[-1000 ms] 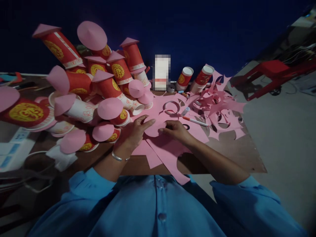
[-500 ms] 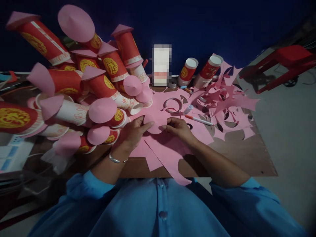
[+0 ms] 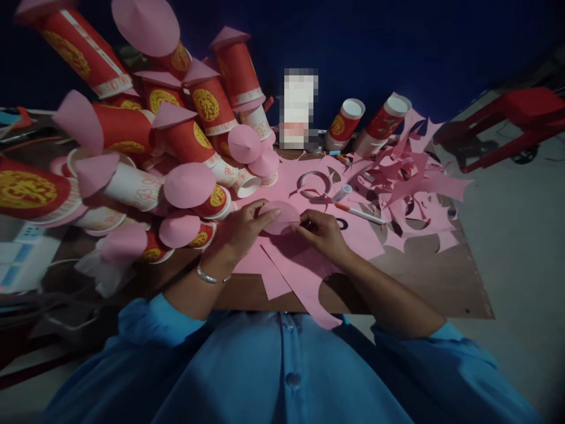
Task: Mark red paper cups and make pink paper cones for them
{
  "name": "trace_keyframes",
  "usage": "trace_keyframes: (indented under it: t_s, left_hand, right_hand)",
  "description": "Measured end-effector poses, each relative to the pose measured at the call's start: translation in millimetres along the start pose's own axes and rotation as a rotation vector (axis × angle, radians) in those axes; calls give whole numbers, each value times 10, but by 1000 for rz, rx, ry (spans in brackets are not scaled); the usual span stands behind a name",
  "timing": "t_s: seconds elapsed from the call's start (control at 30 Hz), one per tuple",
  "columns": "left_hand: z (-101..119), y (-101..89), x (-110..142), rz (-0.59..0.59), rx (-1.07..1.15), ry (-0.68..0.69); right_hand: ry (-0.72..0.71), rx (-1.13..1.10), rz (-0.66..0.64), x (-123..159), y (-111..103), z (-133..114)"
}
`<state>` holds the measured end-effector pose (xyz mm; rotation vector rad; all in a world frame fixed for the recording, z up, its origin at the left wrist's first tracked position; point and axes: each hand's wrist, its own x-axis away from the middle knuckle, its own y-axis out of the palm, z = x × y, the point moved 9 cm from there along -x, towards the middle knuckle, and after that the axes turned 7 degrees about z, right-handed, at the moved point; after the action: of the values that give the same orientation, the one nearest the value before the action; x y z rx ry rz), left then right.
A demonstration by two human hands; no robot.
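Observation:
A pink paper disc (image 3: 279, 219) is held between my two hands, just above pink sheets on the table. My left hand (image 3: 252, 227) pinches its left edge, thumb on top. At the right edge, my right hand (image 3: 321, 231) grips it between thumb and fingers, where a slit-like line runs inward from the rim. Below lies pink paper (image 3: 282, 262) with curved cut-outs. Beyond my right hand are a roll of tape (image 3: 315, 186), a white marker with an orange band (image 3: 359, 213) and a small pale cap-like cylinder (image 3: 342, 192).
Paper-cup lanterns (image 3: 207, 112) with pink cone tops crowd the left side. Two red-and-white cup stacks (image 3: 345, 125) stand at the back, near a pile of pink scraps (image 3: 406, 182). A blurred pale upright object (image 3: 300, 109) stands behind. A red stool (image 3: 516, 115) is at right.
The disc has tilted, and a line now shows near its right edge. My right fingers have closed further on that edge. The whole view has shifted slightly.

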<state>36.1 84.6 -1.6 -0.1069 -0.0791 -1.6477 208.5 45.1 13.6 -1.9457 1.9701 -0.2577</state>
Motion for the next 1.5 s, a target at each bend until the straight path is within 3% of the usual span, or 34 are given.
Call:
trace_keyframes:
  t_s: [0.23,0.33,0.43,0.57,0.67,0.8,1.07,1.5]
  left_hand:
    - [-73,-39,-14,64,-10,-73]
    - [-57,-18,-22,24,-26,-56]
    - [-42,94,11,-114,3,-81]
    - [-38,237,90,-277,54,-143]
    - [-34,249,104,-294,49,-154]
    - [-38,244,112,-294,67,-189]
    - [-71,268,110,-301,127,-214]
    - [-121,227,162,-258,161,-373]
  right_hand:
    - [-243,205,80,79,-31,-218]
    - [-305,191,135,108,-81,-331]
    - [-223,72,167,65,-133,-315]
    - [16,-228,69,-13,-32,-109]
    - [170,-412,0,-4,80,37]
    - [305,-475,4,37,131,160]
    - [326,-553,98,22,91,167]
    - [266,-662,91,-6,47,128]
